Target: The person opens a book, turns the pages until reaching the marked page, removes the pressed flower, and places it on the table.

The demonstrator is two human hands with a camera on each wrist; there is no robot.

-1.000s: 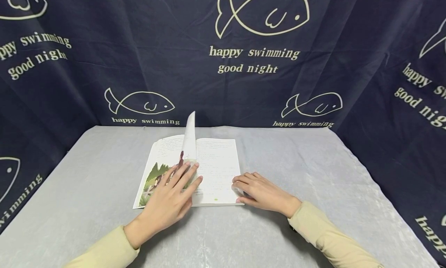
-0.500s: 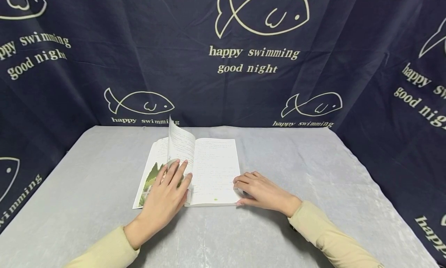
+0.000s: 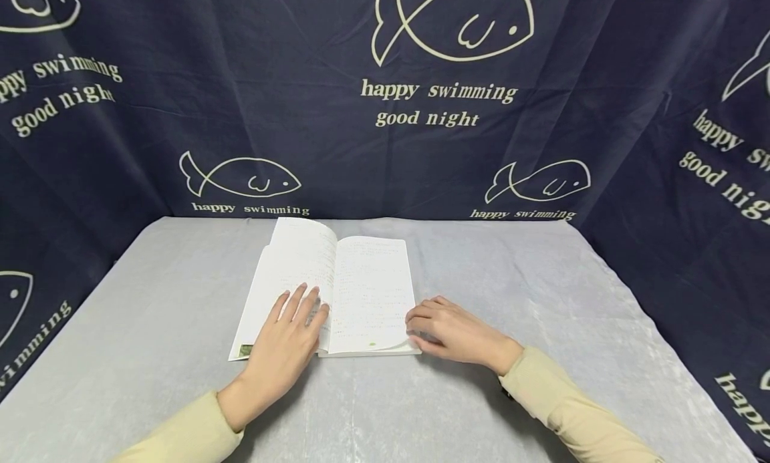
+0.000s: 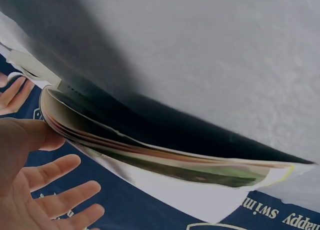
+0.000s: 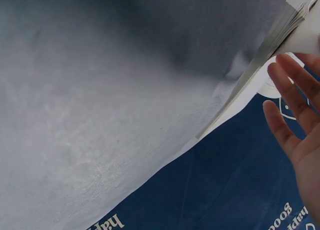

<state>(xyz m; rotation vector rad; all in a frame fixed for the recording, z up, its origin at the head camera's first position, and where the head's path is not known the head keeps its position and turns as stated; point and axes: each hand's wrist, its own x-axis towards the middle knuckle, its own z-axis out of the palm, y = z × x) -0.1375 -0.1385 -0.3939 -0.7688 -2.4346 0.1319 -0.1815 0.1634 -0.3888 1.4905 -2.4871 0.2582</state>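
Observation:
An open book [image 3: 369, 286] lies on the grey cloth, white printed pages up. My left hand [image 3: 281, 343] rests on the left page [image 3: 283, 262] with fingers spread near the spine. In the left wrist view, its thumb lies beside the curved edges of the pages [image 4: 165, 157], where a green picture shows. My right hand [image 3: 454, 333] is at the right edge, fingers bent, pinching the lower right corner of the right page, which bends up slightly. In the right wrist view, a white page [image 5: 306, 35] stands away from the stack beside my right fingers; the thumb is mostly cut off.
Grey cloth [image 3: 517, 269] covers the table around the book. A dark blue curtain [image 3: 337, 149] with fish drawings and lettering hangs behind and at both sides.
The standing page has turned over to the left and now lies under my left hand, covering most of the picture. The right page's lower corner has lifted near my right hand.

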